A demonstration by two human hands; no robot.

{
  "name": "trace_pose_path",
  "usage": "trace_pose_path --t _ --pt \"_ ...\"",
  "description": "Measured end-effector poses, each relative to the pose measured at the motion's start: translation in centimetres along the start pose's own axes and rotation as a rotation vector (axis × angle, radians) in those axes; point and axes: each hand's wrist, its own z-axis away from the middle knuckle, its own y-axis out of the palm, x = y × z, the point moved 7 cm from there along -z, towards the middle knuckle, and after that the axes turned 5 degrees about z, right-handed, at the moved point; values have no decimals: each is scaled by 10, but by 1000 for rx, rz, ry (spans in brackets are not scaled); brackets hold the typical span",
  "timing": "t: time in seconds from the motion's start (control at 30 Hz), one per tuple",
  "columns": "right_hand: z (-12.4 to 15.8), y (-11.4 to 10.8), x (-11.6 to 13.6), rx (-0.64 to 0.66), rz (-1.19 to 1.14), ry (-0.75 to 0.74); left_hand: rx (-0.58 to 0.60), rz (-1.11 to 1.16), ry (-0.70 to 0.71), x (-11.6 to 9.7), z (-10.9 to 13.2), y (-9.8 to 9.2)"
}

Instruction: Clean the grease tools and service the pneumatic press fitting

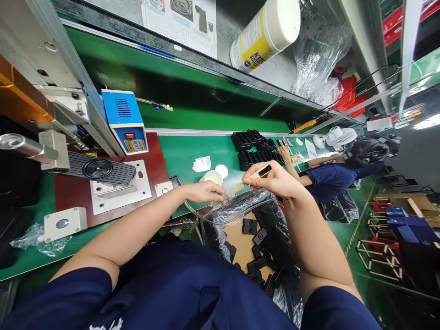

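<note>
My right hand (271, 178) is closed around a pale, flat-handled brush (255, 176) with a black patch near its upper end. The brush slants down to the left, its tip close to my left fingers. My left hand (204, 191) pinches a small translucent piece (228, 195), whose exact kind I cannot make out. Just behind my left hand stands an open round tub (213, 177) with pale contents. Its white lid (222, 171) lies beside it, near a crumpled white tissue (201, 164).
Below my hands, a plastic-lined box (245, 215) holds several black parts (260, 237). A press fixture carrying a black speaker-like panel (103, 169) and a blue control box (124, 120) stand left. Black trays (256, 158) lie right, near a co-worker (332, 172). A shelf holds a wipes canister (264, 36).
</note>
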Motion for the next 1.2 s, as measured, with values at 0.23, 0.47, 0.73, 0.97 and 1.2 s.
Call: trace_pose_path --t 0.23,0.47,0.73,0.97,1.2 --pt "9 -22 1 -160 -9 -29 6 33 31 -1 0 -1" --pt "6 -7 6 -57 58 -70 23 114 38 7 1 0" --pt "17 -15 6 -81 77 -76 42 80 26 5 4 3" --pt "30 -19 13 -98 91 -88 57 83 27 7 7 9" --pt "43 -26 20 -210 76 -58 43 79 28 7 12 11"
